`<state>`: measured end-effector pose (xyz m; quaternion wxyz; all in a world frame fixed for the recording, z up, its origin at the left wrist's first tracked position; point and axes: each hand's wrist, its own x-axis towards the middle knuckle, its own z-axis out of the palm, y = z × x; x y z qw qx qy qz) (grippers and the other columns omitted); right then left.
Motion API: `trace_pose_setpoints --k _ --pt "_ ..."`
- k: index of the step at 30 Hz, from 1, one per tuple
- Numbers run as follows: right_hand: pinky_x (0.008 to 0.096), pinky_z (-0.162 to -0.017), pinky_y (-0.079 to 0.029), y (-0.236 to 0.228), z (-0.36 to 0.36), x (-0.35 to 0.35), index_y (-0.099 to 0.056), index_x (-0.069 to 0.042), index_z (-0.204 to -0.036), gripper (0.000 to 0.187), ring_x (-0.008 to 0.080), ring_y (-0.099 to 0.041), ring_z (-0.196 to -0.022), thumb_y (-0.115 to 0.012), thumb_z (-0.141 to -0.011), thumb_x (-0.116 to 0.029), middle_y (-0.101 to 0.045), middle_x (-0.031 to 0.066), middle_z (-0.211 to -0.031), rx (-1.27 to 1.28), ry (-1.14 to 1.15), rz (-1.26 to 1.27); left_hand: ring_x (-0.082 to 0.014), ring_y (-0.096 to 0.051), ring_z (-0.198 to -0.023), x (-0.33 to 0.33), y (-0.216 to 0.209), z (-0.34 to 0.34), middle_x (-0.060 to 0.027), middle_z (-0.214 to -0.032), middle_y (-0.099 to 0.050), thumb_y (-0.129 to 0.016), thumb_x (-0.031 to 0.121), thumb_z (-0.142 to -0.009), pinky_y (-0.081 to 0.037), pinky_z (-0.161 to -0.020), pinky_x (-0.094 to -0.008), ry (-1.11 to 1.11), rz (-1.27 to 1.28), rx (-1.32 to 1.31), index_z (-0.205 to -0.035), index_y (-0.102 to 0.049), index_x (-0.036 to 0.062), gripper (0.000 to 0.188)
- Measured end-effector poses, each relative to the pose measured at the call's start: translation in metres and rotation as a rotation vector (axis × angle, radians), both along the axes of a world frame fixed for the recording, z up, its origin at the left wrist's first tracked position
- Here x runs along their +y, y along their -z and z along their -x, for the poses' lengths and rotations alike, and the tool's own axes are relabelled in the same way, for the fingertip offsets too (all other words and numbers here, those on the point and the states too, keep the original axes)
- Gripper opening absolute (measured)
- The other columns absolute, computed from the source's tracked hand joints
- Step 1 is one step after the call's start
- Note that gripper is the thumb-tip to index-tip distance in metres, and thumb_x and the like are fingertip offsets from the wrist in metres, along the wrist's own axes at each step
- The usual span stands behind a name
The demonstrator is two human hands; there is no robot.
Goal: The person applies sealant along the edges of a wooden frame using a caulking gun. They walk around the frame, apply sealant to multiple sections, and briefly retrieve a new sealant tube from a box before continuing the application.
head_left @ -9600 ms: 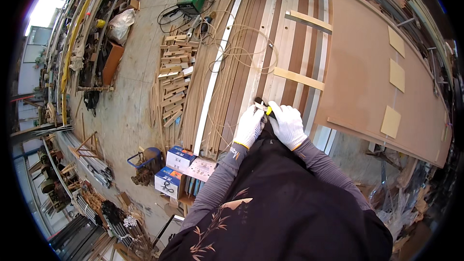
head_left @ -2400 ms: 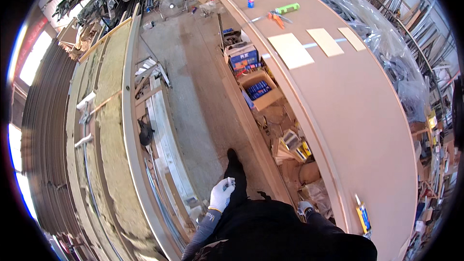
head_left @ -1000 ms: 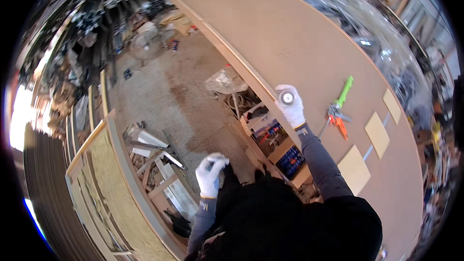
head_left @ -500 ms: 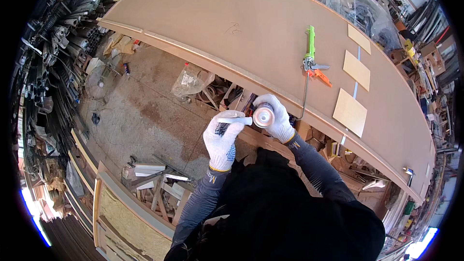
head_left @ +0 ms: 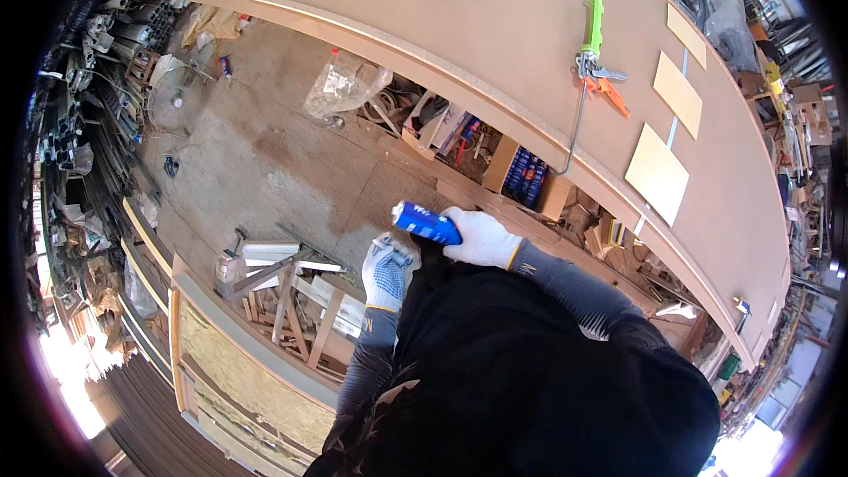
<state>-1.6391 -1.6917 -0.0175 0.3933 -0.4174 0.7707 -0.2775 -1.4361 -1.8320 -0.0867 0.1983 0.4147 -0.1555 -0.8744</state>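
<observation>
My right hand (head_left: 481, 237), in a white knit glove, is closed round the rear part of a blue sealant cartridge (head_left: 428, 223). The cartridge lies nearly level, its pale end pointing left. My left hand (head_left: 386, 272), in a white glove with blue dots, is left of it and slightly lower, apart from the cartridge. Its fingers are curled; what they hold is too small and blurred to name. Beyond my hands, a caulking gun (head_left: 594, 66) with a green barrel and orange handle rests on the large brown panel (head_left: 424, 13), its rod reaching past the near edge.
Several thin tan squares (head_left: 658, 172) lie along the panel's right part. Under its edge stands an open carton (head_left: 501, 164) of blue cartridges. A clear plastic bag (head_left: 344, 84) is on the floor. Wood offcuts (head_left: 322, 327) and a framed panel (head_left: 225, 349) are at lower left.
Both hands have come down nearer my body and apart. The cartridge, seen end-on before, now lies sideways. The slim white piece in my left hand no longer shows clearly.
</observation>
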Motion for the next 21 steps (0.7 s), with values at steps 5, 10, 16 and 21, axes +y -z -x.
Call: trace_pose_setpoints --k 5,10,16,21 --pt "0.0494 -0.086 -0.054 0.015 -0.024 -0.01 -0.05 -0.002 -0.126 0.056 0.0434 -0.067 -0.096 -0.071 -0.079 -0.025 -0.069 0.0263 -0.101 -0.033 -0.161 -0.062 -0.0225 -0.063 -0.086 0.028 0.006 0.007 -0.0043 -0.096 -0.065 -0.055 0.045 -0.104 -0.051 -0.084 -0.0359 -0.015 -0.103 0.234 -0.115 -0.06 0.0087 0.039" --pt "0.051 -0.082 -0.052 0.038 -0.054 0.005 -0.046 -0.001 -0.133 0.066 0.0415 -0.064 -0.099 -0.073 -0.076 -0.022 -0.065 0.0232 -0.105 0.002 -0.375 0.025 -0.0218 -0.063 -0.103 0.067 0.005 0.001 -0.0052 -0.108 -0.065 -0.069 0.041 -0.095 -0.049 -0.096 -0.0392 -0.119 -0.076 -0.208 -0.112 -0.06 0.0111 0.035" --pt "0.0508 -0.074 -0.054 0.063 -0.07 0.048 -0.051 -0.003 -0.125 0.058 0.0418 -0.068 -0.082 -0.074 -0.08 -0.031 -0.067 0.0223 -0.094 -0.086 -0.418 0.024 -0.0203 -0.065 -0.096 0.11 0.052 -0.043 -0.0051 -0.099 -0.066 -0.074 0.039 -0.091 -0.053 -0.09 -0.0392 -0.306 -0.07 -0.345 -0.107 -0.06 0.014 0.033" --pt "0.0508 -0.075 -0.053 0.099 -0.073 0.105 -0.057 -0.001 -0.113 0.053 0.0427 -0.069 -0.081 -0.074 -0.079 -0.037 -0.068 0.022 -0.086 -0.228 -0.422 -0.084 -0.0214 -0.066 -0.088 0.178 0.061 -0.047 -0.0064 -0.094 -0.067 -0.076 0.043 -0.089 -0.055 -0.086 -0.0395 -0.38 -0.158 -0.376 -0.103 -0.061 0.0121 0.037"
